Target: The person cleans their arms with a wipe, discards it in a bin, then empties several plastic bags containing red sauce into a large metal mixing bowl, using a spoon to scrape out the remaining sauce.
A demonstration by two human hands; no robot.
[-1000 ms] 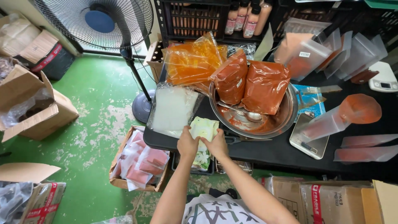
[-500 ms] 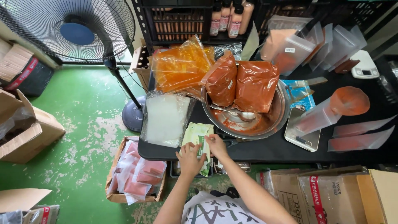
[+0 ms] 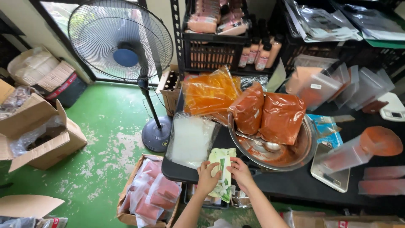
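My left hand and my right hand both grip a pale green pouch with a white flower print, held flat at the near edge of the black table. Just right of the pouch sits a metal bowl with orange-red paste, a spoon and two filled orange-red bags leaning in it. A stack of clear plastic bags lies just left of my hands.
A standing fan is on the green floor to the left. A cardboard box of sealed pinkish pouches sits below the table. Open cartons stand at left, black crates with bottles behind, a paste-filled funnel bag at right.
The view has tilted up and left, so the table sits lower right. My hands have drawn the green pouch nearer the table's front edge and turned it lengthwise.
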